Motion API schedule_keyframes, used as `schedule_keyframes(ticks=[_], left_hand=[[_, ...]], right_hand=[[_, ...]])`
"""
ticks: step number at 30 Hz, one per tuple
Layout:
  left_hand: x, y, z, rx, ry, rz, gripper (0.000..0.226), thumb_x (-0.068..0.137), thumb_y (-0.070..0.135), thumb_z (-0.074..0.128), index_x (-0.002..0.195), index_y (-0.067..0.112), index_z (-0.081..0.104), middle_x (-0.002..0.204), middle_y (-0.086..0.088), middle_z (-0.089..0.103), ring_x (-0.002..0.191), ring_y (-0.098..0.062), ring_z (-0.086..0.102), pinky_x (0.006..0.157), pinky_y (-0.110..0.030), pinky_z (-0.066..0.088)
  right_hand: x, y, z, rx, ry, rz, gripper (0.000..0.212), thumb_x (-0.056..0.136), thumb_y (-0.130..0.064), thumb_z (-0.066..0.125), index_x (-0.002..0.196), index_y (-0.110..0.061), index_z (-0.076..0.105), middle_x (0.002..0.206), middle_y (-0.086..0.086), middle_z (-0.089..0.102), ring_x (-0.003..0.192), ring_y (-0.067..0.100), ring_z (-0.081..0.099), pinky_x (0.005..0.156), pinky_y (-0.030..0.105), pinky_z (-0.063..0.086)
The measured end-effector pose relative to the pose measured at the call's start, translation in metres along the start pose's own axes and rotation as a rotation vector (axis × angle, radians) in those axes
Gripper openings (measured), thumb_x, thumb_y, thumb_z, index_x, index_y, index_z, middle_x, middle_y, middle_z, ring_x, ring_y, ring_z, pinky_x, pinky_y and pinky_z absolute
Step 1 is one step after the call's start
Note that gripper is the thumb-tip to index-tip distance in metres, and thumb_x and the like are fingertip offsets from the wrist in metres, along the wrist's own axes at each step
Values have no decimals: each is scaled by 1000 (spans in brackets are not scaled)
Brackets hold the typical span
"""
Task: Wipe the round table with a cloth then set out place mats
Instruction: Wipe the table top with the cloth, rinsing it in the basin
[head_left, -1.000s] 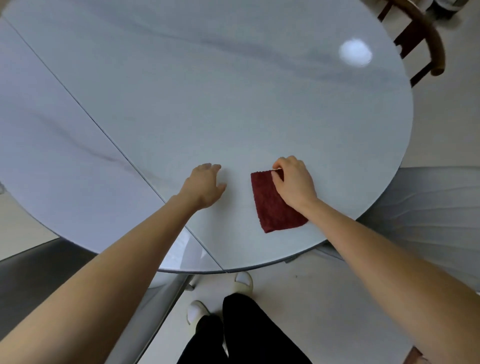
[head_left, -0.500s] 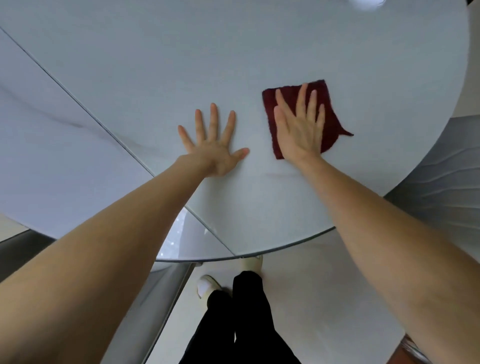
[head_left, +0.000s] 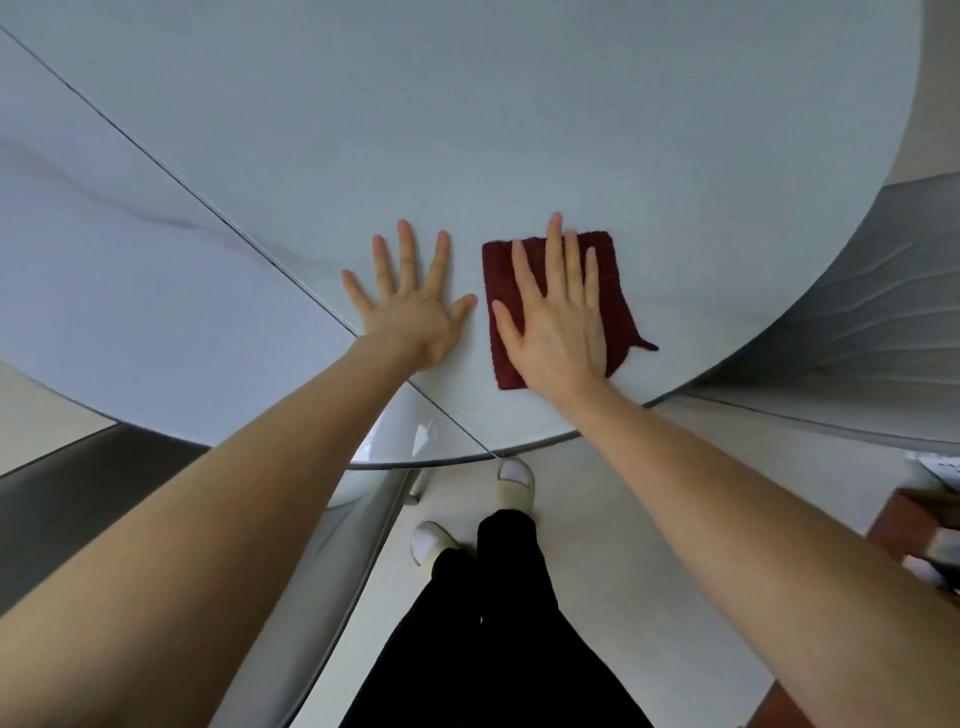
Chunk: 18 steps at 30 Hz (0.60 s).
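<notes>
My right hand lies flat on the dark red cloth, fingers straight and close together, pressing it onto the pale round table near its front edge. Just beside it, my left hand rests palm-down on the bare tabletop, fingers spread wide, holding nothing.

The right hand hides the middle of the cloth, and the table runs past the top and left edges.
</notes>
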<state>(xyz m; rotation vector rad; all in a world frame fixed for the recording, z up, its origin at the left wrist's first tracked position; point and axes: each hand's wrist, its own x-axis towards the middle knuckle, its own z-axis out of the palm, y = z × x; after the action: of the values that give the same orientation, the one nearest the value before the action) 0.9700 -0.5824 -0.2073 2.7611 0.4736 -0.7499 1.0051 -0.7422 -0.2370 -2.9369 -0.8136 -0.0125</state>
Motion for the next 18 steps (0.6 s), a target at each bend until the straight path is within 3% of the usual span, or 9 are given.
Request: schedule_keyframes(ticks=[3,4,5,8,9,12,15,17,18], left_hand=[[-15,-10,5,27,-18,-35,71,93,68,12,146,39,-24,152,-5,-37,141,-35,-30,109,-64,-12],[-20,-11,5,25,-38,-44,70,93,68,13,145,40,-24,152,-6,-37,141,-35,-30,109,-64,-11],[-25,-13,5,18,-52,-48,69,94,66,15,146,41,-24,152,-6,-37,141,-36,-29,110,-64,-10],[-31,-17,10,8,-48,-16,69,96,62,17,147,40,-23,153,-6,-36,142,-36,-27,111,-64,-5],[-32,-19,11,4,-44,-4,68,97,61,18,147,39,-23,153,-6,-35,142,-36,-26,111,-64,-5],[-34,-32,10,5,-55,34,66,100,54,22,147,39,-21,154,-4,-33,143,-35,-26,112,-62,-5],[-38,-45,9,26,-99,100,66,101,49,24,148,37,-20,155,-2,-31,143,-31,-25,116,-57,-5],[-39,-49,4,7,-109,111,66,102,48,26,149,36,-18,156,0,-30,144,-29,-24,116,-55,-5],[-38,-49,3,-1,-111,106,66,102,46,27,149,37,-17,156,0,-30,144,-29,-24,116,-55,-5]], right_hand=[[-35,17,-9,-31,-58,-456,55,99,-39,41,147,-13,39,155,7,33,145,31,25,120,51,11],[-33,34,-12,-84,-62,-491,53,99,-40,40,148,-17,39,155,5,33,145,30,25,119,53,8],[-32,47,-13,-115,-40,-392,52,100,-41,39,148,-22,38,156,5,32,145,31,25,118,55,7],[-31,46,-11,-80,22,283,57,99,-50,30,150,-26,32,159,14,21,145,41,18,116,60,9],[-38,25,-7,-73,39,368,61,97,-54,28,151,-25,31,158,17,20,144,45,17,116,61,9],[-70,-49,2,-5,12,58,68,92,-56,35,150,-21,33,157,17,23,143,45,18,117,59,8],[-81,-44,-2,-22,-92,-366,62,95,-47,37,151,-19,31,159,9,24,146,36,19,118,53,13],[-66,-7,-3,-78,-74,-412,58,97,-44,33,151,-24,31,158,5,26,145,33,23,118,50,14],[-58,10,-2,-86,-55,-295,57,96,-44,31,151,-25,30,158,5,26,145,33,24,118,50,14]])
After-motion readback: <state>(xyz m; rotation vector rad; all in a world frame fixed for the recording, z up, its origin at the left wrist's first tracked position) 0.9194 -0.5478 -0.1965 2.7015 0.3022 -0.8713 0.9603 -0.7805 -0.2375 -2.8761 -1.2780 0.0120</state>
